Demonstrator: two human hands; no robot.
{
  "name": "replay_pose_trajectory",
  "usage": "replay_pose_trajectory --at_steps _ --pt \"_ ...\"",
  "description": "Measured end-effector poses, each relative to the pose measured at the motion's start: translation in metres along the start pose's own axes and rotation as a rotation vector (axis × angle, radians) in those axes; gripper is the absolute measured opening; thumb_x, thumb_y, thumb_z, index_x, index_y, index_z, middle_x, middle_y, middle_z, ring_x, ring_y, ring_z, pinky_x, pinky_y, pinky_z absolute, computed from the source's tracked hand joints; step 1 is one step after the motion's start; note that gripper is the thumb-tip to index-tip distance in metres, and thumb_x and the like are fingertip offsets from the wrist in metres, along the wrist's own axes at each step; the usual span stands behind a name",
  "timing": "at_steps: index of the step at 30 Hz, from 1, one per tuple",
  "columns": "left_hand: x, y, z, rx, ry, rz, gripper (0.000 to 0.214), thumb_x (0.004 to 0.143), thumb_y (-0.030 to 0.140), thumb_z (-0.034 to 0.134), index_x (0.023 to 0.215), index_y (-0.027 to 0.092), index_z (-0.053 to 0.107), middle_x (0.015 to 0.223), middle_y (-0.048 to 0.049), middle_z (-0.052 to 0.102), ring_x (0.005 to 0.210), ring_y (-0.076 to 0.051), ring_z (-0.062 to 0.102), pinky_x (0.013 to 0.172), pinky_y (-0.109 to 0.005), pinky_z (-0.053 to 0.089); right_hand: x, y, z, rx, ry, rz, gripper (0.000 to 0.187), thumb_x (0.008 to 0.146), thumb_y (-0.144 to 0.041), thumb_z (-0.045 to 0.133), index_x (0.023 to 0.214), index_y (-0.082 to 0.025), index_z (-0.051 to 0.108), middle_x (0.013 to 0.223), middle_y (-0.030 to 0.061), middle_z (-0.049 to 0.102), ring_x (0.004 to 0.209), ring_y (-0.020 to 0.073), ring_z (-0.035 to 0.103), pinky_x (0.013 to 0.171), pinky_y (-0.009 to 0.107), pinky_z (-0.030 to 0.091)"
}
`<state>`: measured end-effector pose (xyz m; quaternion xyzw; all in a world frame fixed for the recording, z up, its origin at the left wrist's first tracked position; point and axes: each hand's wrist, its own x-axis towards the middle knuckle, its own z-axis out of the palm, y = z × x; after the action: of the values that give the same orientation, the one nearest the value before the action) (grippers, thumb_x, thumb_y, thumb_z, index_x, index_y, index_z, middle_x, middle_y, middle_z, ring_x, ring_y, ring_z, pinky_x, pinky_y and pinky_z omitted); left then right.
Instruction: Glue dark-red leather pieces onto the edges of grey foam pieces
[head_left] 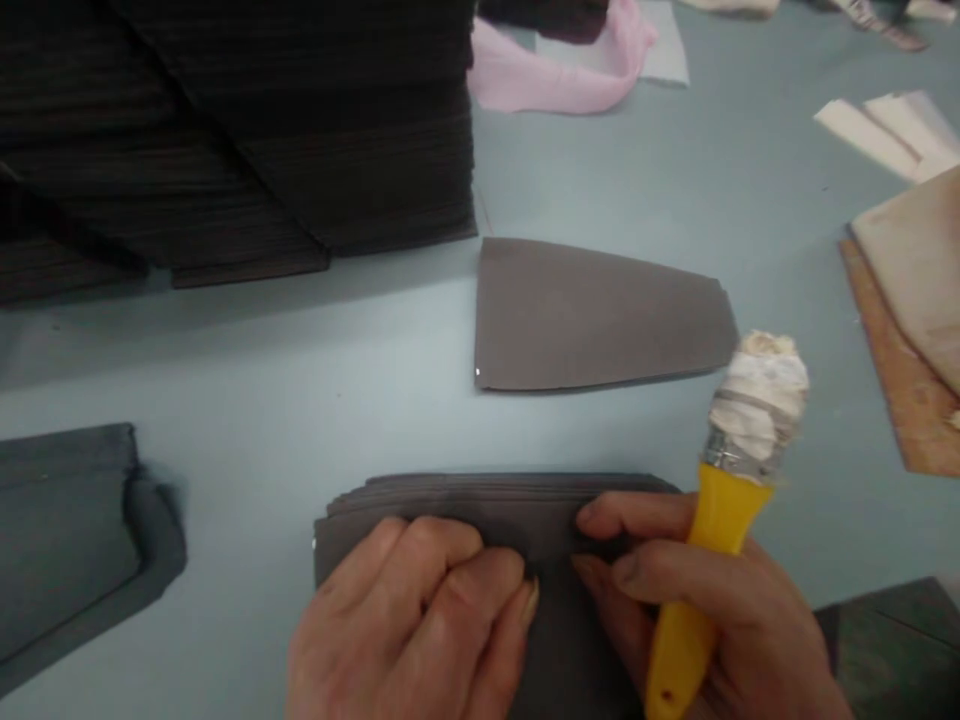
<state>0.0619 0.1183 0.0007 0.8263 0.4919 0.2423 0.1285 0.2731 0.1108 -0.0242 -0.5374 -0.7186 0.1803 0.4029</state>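
Note:
My right hand [705, 600] grips a brush by its yellow handle [686, 640], with the wrapped, whitish head [761, 395] pointing up and away. The tips of its thumb and forefinger reach over a stack of dark grey panels [570, 620]. On the left part of that stack rests my left hand [420, 620], fingers curled and pressed together; whatever they pinch is hidden. Just beyond the stack lies a smaller pile of tapered grey panels [600, 315], which neither hand touches.
Tall stacks of dark sheets [300, 120] fill the upper left. A folded dark grey piece [67, 540] lies at the left edge. Pink cloth [555, 75] sits at the back. To the right are white strips [892, 130] and a brown board [892, 380] under a beige piece.

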Motion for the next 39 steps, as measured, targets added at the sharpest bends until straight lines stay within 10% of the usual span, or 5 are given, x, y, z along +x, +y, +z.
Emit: replay_pose_trajectory --at_steps 25,34,39 --pt "-0.003 -0.006 0.001 0.043 -0.031 0.112 0.020 0.105 0.038 0.062 0.105 0.019 0.068 0.099 -0.0055 0.071 0.094 -0.023 0.066 0.082 -0.037 0.052 -0.001 0.007 0.013 -0.183 0.085 -0.072 0.007 0.095 -0.023 0.066 0.101 -0.025 0.066 0.095 0.0041 0.078 0.085 0.0223 0.073 0.077 0.034 0.054" --pt "-0.024 -0.019 -0.030 0.097 -0.220 0.316 0.063 0.095 0.075 0.061 0.124 0.019 0.068 0.133 -0.0155 0.073 0.118 -0.032 0.068 0.099 -0.049 0.054 0.002 0.006 0.012 -0.163 0.028 0.002 0.010 0.094 -0.026 0.063 0.104 -0.024 0.066 0.099 0.0058 0.076 0.092 0.0246 0.069 0.083 0.036 0.050" --pt "-0.053 -0.028 -0.030 0.118 -0.160 0.279 0.056 0.100 0.064 0.061 0.136 0.022 0.064 0.149 -0.0170 0.067 0.138 -0.033 0.063 0.114 -0.053 0.052 0.004 0.005 0.009 -0.178 0.009 -0.002 0.012 0.093 -0.024 0.066 0.105 -0.024 0.066 0.100 0.0047 0.077 0.094 0.0250 0.069 0.083 0.036 0.049"
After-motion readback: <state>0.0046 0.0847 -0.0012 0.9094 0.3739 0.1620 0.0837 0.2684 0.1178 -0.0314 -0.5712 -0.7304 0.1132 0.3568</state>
